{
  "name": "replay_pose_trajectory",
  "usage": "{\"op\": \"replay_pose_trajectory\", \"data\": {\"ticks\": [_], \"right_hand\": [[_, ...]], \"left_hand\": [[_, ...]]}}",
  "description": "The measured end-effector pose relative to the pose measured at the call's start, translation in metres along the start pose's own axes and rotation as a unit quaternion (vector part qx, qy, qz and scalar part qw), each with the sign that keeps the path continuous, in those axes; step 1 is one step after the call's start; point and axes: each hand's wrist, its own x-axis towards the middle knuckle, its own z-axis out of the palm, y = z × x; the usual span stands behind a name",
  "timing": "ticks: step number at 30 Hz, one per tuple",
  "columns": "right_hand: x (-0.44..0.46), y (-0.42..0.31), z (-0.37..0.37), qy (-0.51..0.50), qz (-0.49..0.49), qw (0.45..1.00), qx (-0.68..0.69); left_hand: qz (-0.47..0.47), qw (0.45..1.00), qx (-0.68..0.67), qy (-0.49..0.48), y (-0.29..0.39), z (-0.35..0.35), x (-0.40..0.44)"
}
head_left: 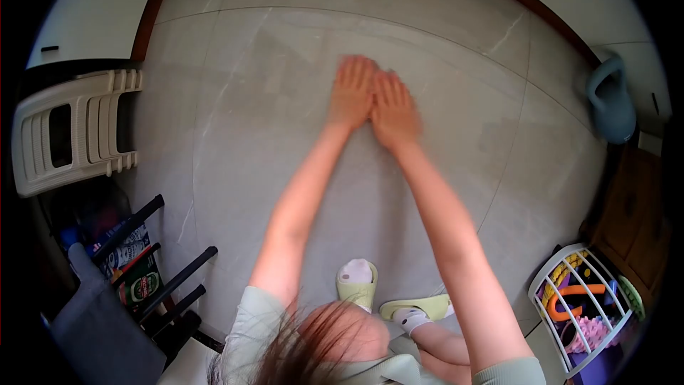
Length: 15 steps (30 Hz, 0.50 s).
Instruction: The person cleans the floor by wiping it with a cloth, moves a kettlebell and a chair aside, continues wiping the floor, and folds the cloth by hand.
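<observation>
Premises present as a home interior, evidenced by marble-look floor tiles, pale cabinets at far left, stacked plastic stools at left, and a basket of colourful household oddments at near right.

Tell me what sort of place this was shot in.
Probably a room in a home, though which room I can't tell. Evidence: white cabinets along the edges of a tiled floor, a beige plastic stool tipped on its side, and the person's slippers.
</observation>
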Motion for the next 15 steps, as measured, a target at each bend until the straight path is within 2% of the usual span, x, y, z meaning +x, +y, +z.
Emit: {"op": "replay_pose_trajectory", "data": {"ticks": [2,5,7,10,15], "right_hand": [[0.011,-0.023,-0.001,-0.037,-0.057,0.997,0.023],[-0.005,-0.043,0.002,-0.077,-0.155,0.981,0.092],[-0.035,-0.046,-0.008,-0.119,-0.199,0.964,0.133],[-0.106,-0.033,-0.015,-0.169,-0.251,0.94,0.16],[-0.2,-0.035,-0.028,-0.157,-0.227,0.957,0.094]], "left_hand": [[-0.06,0.998,0.017,0.008,-0.021,-0.004,-0.024],[-0.151,0.987,0.048,-0.001,-0.015,-0.016,-0.08],[-0.171,0.981,0.077,-0.039,0.011,-0.03,-0.115],[-0.196,0.976,0.015,-0.093,0.061,-0.031,-0.183],[-0.173,0.975,-0.025,-0.14,0.108,-0.036,-0.246]]}}
